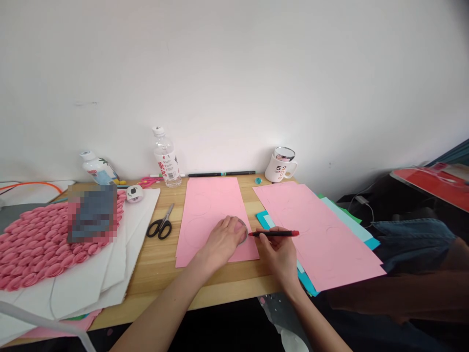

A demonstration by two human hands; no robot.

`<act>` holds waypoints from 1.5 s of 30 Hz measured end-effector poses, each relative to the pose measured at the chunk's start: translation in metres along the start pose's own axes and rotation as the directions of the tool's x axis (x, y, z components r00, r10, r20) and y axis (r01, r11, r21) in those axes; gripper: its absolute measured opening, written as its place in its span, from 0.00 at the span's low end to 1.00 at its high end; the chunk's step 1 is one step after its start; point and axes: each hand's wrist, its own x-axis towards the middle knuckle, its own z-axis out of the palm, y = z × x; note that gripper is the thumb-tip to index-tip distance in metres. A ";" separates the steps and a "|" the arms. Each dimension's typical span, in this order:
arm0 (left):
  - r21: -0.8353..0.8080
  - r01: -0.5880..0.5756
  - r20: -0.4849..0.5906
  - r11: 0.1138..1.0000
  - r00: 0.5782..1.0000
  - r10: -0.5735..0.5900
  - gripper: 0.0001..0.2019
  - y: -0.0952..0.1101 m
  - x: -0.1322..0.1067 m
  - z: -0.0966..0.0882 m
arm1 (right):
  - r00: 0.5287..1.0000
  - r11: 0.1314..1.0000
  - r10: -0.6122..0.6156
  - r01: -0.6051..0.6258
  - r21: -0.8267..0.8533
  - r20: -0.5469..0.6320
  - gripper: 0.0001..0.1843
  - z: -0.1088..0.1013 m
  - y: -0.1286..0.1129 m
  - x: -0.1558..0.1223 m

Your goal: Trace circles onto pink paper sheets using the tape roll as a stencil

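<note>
My left hand (224,237) lies on the middle pink paper (200,195), its fingers holding down a round, clear disc with a dark rim (243,231) near the paper's right edge. The disc is partly hidden under the fingers. Faint drawn circles show on this paper. In my closed right hand (280,252) is a black pen with red ends (274,233). It is held nearly level, its left tip close beside the disc. Under my right wrist and to its right lie more pink sheets (322,244), also marked with faint circles.
Black-handled scissors (160,226) lie left of the paper. Behind stand a clear bottle (166,161) and a white mug (280,166), with a long black pen (205,174) along the wall. At left, pink petal-like pieces (44,239) cover white boards (141,230). Blue sheets (309,283) stick out at right.
</note>
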 end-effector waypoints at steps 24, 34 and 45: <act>0.026 -0.013 0.168 1.000 0.986 0.009 0.11 -0.010 0.006 -0.019 | 0.946 0.941 -0.311 0.320 -0.112 0.091 0.08 -0.009 -0.001 -0.038; 0.052 -0.009 0.213 0.999 0.977 -0.002 0.11 -0.007 0.014 -0.027 | 0.852 0.830 -0.480 0.518 -0.207 0.208 0.08 -0.007 -0.003 -0.039; 0.051 0.069 0.346 0.996 0.934 -0.083 0.11 0.003 0.022 -0.048 | 0.683 0.721 -0.602 0.687 -0.085 0.414 0.20 0.019 0.001 -0.055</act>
